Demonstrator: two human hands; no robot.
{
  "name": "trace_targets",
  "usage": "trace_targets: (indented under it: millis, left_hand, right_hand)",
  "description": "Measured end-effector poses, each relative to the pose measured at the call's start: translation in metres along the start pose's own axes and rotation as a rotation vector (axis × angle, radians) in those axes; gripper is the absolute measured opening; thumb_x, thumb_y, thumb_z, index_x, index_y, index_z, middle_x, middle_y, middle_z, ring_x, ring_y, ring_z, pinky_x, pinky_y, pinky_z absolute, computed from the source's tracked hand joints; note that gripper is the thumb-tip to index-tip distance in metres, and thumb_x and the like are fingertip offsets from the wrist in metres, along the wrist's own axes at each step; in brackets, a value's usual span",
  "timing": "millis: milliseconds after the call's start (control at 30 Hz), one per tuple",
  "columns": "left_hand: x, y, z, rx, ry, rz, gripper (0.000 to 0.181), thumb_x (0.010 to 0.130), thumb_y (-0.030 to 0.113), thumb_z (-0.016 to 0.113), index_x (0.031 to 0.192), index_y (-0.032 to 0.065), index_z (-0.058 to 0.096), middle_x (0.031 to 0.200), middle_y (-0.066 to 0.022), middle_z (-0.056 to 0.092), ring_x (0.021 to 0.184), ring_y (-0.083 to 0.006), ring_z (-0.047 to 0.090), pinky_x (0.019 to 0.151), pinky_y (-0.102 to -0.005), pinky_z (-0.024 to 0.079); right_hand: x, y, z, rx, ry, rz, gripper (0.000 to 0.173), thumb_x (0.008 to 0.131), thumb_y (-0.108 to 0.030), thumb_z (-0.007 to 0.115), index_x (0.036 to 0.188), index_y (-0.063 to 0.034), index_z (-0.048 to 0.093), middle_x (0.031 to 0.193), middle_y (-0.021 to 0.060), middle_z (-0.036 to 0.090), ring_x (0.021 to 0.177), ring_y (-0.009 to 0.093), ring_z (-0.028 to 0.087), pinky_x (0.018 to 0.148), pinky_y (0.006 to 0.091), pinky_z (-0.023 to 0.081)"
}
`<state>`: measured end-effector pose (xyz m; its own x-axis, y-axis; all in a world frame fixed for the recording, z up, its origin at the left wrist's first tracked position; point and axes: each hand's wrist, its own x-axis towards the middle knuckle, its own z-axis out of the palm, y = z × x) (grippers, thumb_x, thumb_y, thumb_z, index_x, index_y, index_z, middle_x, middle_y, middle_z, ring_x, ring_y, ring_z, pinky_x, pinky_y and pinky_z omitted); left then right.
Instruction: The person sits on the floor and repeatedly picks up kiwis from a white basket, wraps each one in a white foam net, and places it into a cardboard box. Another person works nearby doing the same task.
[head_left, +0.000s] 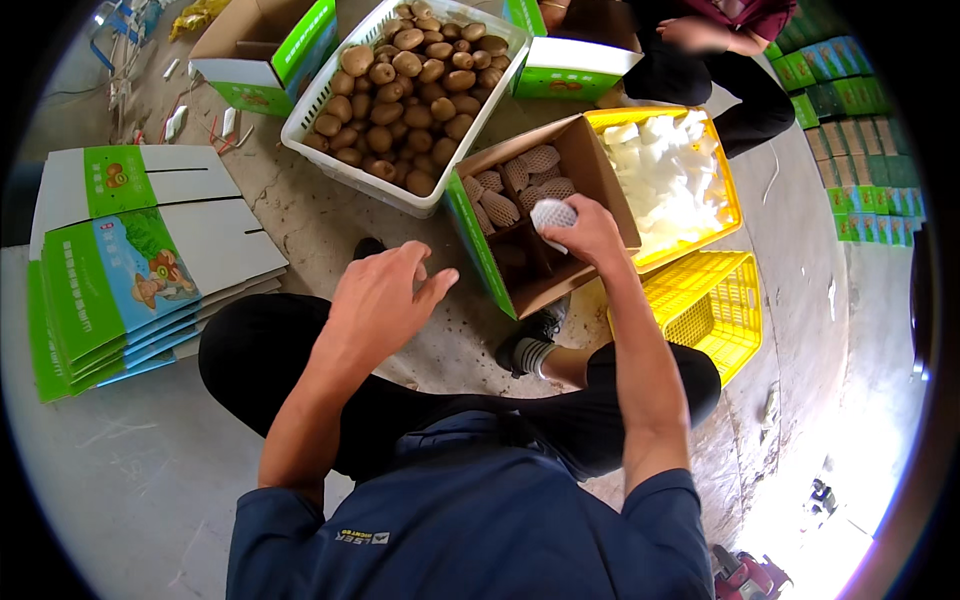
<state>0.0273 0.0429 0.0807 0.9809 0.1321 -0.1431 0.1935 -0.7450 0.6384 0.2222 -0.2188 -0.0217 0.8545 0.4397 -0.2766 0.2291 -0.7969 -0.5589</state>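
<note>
My right hand (589, 232) holds a kiwifruit in a white foam net sleeve (553, 215) above an open cardboard box (480, 259) with a green outer side. Dividers split the box; several net-wrapped kiwifruits (499, 208) lie in its far part, while its near part is shadowed. To the left of the box, my left hand (386, 296) is in the air with fingers apart and nothing in it. Beyond stands a white plastic crate (300, 139) of loose brown kiwifruits (416, 112). At the box's right side, a yellow crate (724, 180) holds a heap of white foam net sleeves (660, 172).
Flattened printed cartons (142, 262) are stacked at left. An empty yellow crate (705, 307) lies by my right knee. Two open boxes (262, 64) (570, 75) stand at the back. Another person (705, 45) sits at upper right, near stacked green boxes (862, 142).
</note>
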Motion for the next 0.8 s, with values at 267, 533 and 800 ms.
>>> trace_targets:
  millis: [267, 533, 800]
  left_hand:
    - [-0.039, -0.012, -0.072, -0.114, 0.023, 0.019, 0.032, 0.076, 0.013, 0.079, 0.104, 0.0013, 0.068, 0.082, -0.0072, 0.067, 0.069, -0.0231, 0.065, 0.065, -0.0328, 0.051]
    - [-0.033, -0.027, -0.065, 0.053, 0.067, 0.054, 0.037, 0.078, 0.016, 0.08, 0.109, 0.0036, 0.065, 0.084, -0.0076, 0.066, 0.074, -0.0267, 0.064, 0.066, -0.0368, 0.051]
    - [-0.031, -0.033, -0.062, 0.138, -0.034, -0.008, 0.04, 0.078, 0.02, 0.08, 0.111, 0.0029, 0.064, 0.089, -0.0091, 0.066, 0.081, -0.0277, 0.064, 0.071, -0.0372, 0.05]
  right_hand:
    - [0.07, 0.049, 0.13, -0.465, -0.916, 0.433, 0.038, 0.075, -0.032, 0.08, 0.093, 0.0001, 0.073, 0.099, 0.0155, 0.073, 0.079, 0.02, 0.071, 0.056, 0.0385, 0.058]
    - [0.079, 0.105, 0.202, 0.312, -0.629, 0.751, 0.018, 0.085, -0.01, 0.07, 0.103, -0.0105, 0.072, 0.096, 0.0071, 0.072, 0.083, 0.022, 0.07, 0.065, 0.0367, 0.061]
    - [0.049, 0.118, 0.241, -0.036, -0.235, -0.333, 0.035, 0.087, -0.024, 0.064, 0.114, -0.0033, 0.072, 0.121, 0.0192, 0.069, 0.101, 0.035, 0.071, 0.086, 0.0401, 0.058]
